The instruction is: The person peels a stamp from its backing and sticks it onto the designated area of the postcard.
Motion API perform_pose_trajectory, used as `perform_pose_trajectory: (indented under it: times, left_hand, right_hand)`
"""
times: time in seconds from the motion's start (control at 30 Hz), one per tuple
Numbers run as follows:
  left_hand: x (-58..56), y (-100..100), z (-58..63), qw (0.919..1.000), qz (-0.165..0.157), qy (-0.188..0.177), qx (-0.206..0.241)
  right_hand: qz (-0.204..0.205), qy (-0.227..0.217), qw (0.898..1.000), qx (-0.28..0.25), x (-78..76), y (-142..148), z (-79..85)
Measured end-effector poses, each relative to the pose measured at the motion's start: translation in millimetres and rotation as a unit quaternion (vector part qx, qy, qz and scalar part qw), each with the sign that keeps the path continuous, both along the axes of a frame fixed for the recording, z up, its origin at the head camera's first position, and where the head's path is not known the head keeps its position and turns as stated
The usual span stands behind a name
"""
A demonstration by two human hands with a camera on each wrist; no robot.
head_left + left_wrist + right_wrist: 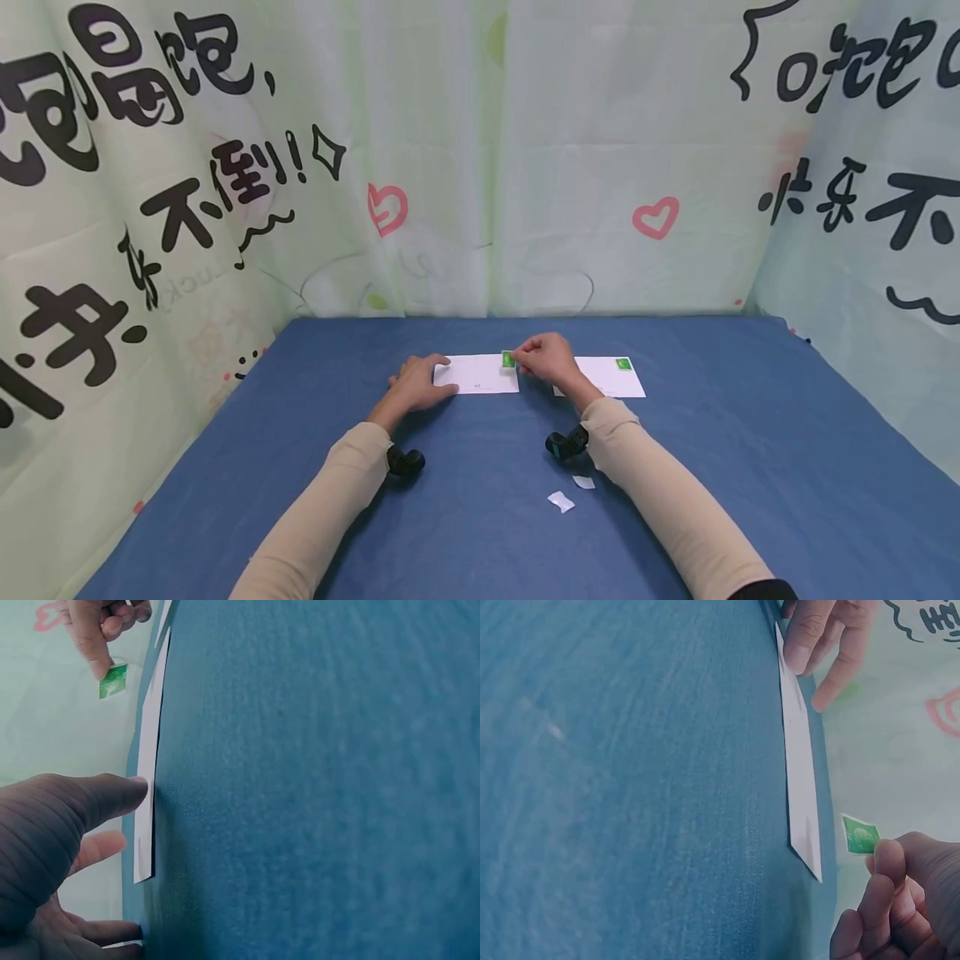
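A little green stamp [508,359] was just above the top right corner of a white envelope [480,375] on the blue table [750,467]. The right hand [546,358] pinched it with curled fingers. The left hand [417,385] pressed straight fingers on the envelope's left end. Another envelope [611,377] lay just beside.

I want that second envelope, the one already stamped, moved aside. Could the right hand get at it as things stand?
Probably yes. The stamped envelope lies flat on the blue tablecloth right beside the right hand, nothing on it. But that hand pinches a green stamp over the other envelope, so it is not free.
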State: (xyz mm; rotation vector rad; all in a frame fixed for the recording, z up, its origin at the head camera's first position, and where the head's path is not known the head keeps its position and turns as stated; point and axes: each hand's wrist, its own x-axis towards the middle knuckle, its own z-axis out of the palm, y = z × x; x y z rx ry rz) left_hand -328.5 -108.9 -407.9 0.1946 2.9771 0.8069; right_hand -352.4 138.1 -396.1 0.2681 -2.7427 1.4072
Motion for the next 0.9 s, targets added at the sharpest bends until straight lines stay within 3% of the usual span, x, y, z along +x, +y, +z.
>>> perform_pose_trajectory:
  times: [0.37,0.9]
  left_hand:
    - [-3.2,-0.1,-1.1,0.9999,0.011,-0.004,-0.010]
    - [-7.7,4.4,9.6,0.9978,0.054,-0.038,0.007]
  right_hand:
    - [-0.009,-0.010,0.999,0.039,-9.7,-3.8,-1.8]
    - [-0.014,-0.007,0.999,0.035,-15.2,-6.1,-9.6]
